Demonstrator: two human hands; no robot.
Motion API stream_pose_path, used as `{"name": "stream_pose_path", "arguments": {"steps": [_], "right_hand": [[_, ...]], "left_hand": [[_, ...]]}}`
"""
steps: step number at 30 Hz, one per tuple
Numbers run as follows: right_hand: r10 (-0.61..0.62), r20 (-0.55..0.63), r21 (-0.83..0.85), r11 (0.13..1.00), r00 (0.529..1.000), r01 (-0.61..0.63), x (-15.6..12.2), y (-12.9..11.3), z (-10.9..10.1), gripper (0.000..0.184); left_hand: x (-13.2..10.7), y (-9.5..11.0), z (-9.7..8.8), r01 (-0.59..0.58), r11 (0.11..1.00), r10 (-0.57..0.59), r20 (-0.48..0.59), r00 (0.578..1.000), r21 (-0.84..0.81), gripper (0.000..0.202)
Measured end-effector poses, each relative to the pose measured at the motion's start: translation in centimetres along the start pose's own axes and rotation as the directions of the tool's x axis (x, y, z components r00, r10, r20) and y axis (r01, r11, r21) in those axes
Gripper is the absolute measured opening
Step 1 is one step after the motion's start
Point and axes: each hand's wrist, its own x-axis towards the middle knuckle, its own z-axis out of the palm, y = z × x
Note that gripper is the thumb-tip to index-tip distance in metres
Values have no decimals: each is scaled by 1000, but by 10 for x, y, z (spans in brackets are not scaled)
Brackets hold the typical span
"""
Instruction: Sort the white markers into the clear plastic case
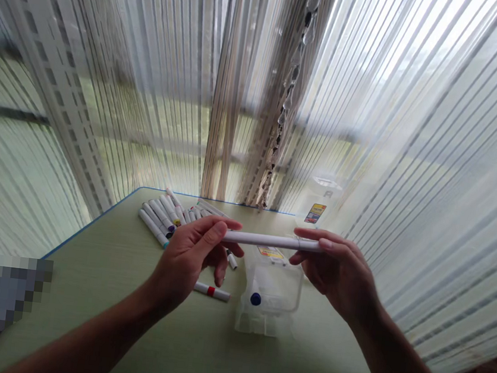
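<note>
White marker (264, 240), blue table edge (152, 188) beyond.

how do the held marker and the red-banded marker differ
The held marker is gripped by the left hand and right hand; the red-banded marker lies on the table. The held marker shows no coloured band; the red-banded marker does. Both look mainly white.
</note>
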Motion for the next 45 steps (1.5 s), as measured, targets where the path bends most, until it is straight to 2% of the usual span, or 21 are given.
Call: {"name": "stream_pose_path", "arguments": {"steps": [7, 15, 20, 30, 34, 45], "right_hand": [[-56, 16, -105, 993, 998, 57, 0, 4, 0, 23], [-74, -12, -183, 981, 997, 71, 0, 6, 0, 26], [-73, -2, -189, 979, 997, 72, -1, 6, 1, 27], [-113, 24, -158, 981, 993, 115, -1, 6, 0, 16], [-99, 38, -129, 986, 994, 103, -1, 5, 0, 18], [-57, 59, -16, 998, 997, 58, -1, 4, -1, 23]], "left_hand": [[0, 1, 1, -44, 989, 44, 5, 999, 142, 29], [-2, 3, -1, 18, 975, -21, 10, 1000, 221, 31], [-2, 0, -2, 39, 970, -45, 23, 999, 241, 33], [-3, 3, -2, -17, 932, 22, -8, 1000, 361, 29], [-3, 4, -1, -26, 938, 30, -4, 1000, 347, 28], [-1, 4, 1, -43, 986, 45, -11, 999, 159, 26]]}}
